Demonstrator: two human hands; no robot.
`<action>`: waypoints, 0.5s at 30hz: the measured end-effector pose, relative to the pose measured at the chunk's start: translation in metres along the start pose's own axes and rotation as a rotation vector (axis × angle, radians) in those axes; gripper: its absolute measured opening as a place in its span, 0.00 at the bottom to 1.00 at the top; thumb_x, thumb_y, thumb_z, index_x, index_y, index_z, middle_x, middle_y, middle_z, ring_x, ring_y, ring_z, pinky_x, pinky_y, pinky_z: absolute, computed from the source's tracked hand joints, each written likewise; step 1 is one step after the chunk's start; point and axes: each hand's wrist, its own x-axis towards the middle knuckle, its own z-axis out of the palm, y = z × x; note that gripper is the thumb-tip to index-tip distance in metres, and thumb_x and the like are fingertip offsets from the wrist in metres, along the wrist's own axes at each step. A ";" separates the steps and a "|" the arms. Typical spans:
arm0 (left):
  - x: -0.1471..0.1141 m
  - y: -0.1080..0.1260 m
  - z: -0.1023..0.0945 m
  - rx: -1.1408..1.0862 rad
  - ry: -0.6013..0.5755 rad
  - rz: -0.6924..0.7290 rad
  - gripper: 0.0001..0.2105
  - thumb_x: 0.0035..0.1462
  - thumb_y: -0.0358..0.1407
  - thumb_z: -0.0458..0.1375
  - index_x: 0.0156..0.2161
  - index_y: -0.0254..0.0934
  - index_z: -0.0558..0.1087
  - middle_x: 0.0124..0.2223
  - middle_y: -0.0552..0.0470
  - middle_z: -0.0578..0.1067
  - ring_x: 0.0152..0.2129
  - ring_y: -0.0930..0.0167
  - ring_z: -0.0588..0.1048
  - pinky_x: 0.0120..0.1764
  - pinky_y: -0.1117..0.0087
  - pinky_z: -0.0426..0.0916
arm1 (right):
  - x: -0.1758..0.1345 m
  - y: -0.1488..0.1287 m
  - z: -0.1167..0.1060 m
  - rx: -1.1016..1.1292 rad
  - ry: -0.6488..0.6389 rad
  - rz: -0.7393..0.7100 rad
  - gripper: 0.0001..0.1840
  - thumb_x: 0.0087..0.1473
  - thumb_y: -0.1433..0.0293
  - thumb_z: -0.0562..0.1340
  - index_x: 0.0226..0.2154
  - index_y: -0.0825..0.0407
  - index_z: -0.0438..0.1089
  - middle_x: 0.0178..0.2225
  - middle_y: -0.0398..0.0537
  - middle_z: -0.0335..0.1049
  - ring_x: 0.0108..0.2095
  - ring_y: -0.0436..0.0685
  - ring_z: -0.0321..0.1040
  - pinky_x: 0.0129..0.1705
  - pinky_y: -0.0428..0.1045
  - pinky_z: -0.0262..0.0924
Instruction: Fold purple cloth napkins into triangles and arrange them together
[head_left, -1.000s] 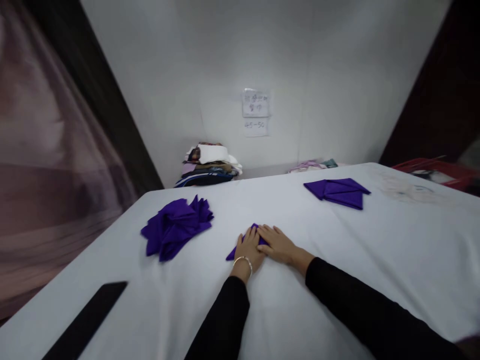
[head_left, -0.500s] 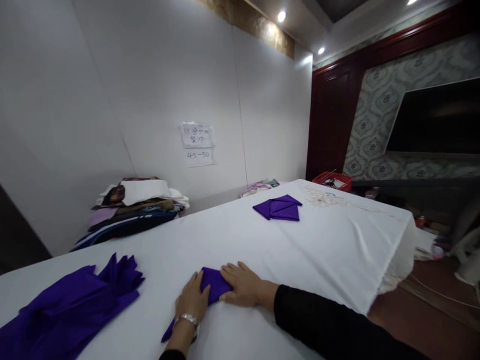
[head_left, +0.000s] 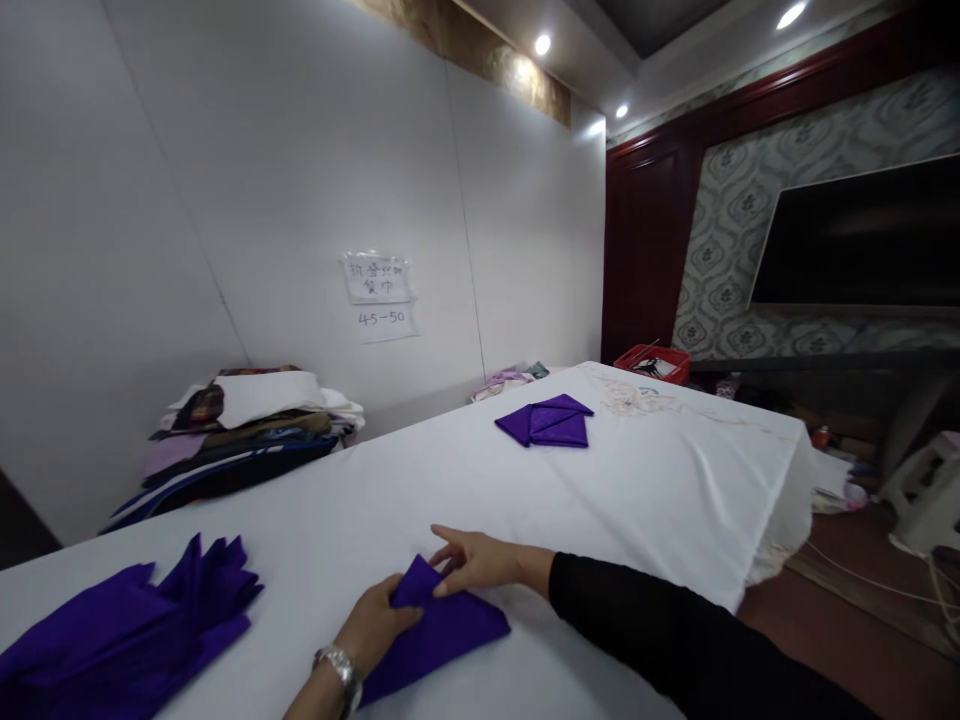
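A purple cloth napkin (head_left: 454, 640), folded with a pointed top, lies on the white tablecloth in front of me. My left hand (head_left: 379, 625), with a silver band at the wrist, pinches its left edge, thumb on top. Over its upper right side is my right hand (head_left: 480, 562), index finger stretched out and fingers apart, the thumb touching the cloth near the point. To the left a loose heap of purple cloth (head_left: 120, 630) is spread. Farther back sits another folded purple napkin (head_left: 551, 420) with several creased flaps.
Stacked clothes and cloths (head_left: 255, 430) stand beyond the table's back left edge. A red basket (head_left: 671, 365) is past the far end. The white tablecloth (head_left: 660, 500) hangs over the right edge, and a white stool (head_left: 926, 495) stands on the floor there.
The napkin under my hands now shows a wider folded face spreading right. My right hand has lifted from lying flat, and my left has shifted to the napkin's left edge. The view has turned slightly right.
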 end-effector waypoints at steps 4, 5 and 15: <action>-0.004 0.023 0.009 0.023 -0.098 0.064 0.15 0.37 0.33 0.55 0.36 0.36 0.72 0.30 0.56 0.77 0.27 0.69 0.74 0.31 0.71 0.67 | 0.005 0.003 0.003 0.322 -0.061 0.063 0.49 0.33 0.67 0.71 0.57 0.45 0.53 0.43 0.45 0.69 0.40 0.54 0.66 0.44 0.50 0.59; -0.003 0.028 0.012 0.028 -0.116 0.073 0.15 0.37 0.32 0.55 0.36 0.36 0.72 0.31 0.56 0.77 0.28 0.69 0.74 0.31 0.71 0.67 | 0.002 0.003 0.003 0.400 -0.086 0.071 0.42 0.32 0.68 0.71 0.53 0.46 0.60 0.40 0.43 0.70 0.38 0.53 0.67 0.43 0.50 0.59; 0.036 0.019 0.051 0.116 0.232 0.169 0.20 0.47 0.47 0.53 0.42 0.36 0.69 0.31 0.52 0.74 0.26 0.70 0.73 0.32 0.68 0.67 | -0.084 0.021 -0.080 0.603 0.304 0.075 0.18 0.35 0.73 0.68 0.34 0.56 0.72 0.30 0.45 0.73 0.31 0.54 0.69 0.40 0.51 0.60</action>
